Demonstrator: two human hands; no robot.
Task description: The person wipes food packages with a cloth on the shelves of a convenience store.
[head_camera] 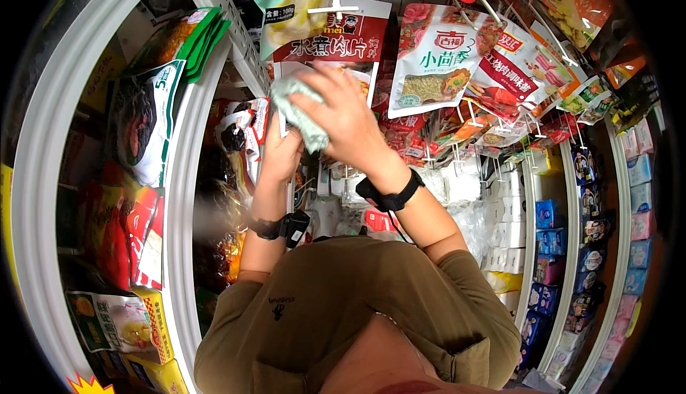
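Observation:
A crumpled pale green cloth (301,109) is held in my right hand (343,112), whose raised fingers are blurred. It lies against a hanging white and red seasoning packet (370,29). Just below and to the left, my left hand (284,150) is closed at the packet's lower left edge; the cloth partly hides its fingertips. Above both hands hangs a mint and yellow pouch (289,8). To the right is a white seasoning pouch (434,62) with green writing.
White metal shelving (179,206) with bagged food stands at the left. More packets hang on white hooks (474,121) at the right. Beyond them are shelves of blue and pink packs (640,206). Plastic-wrapped white packs (509,209) are stacked lower right.

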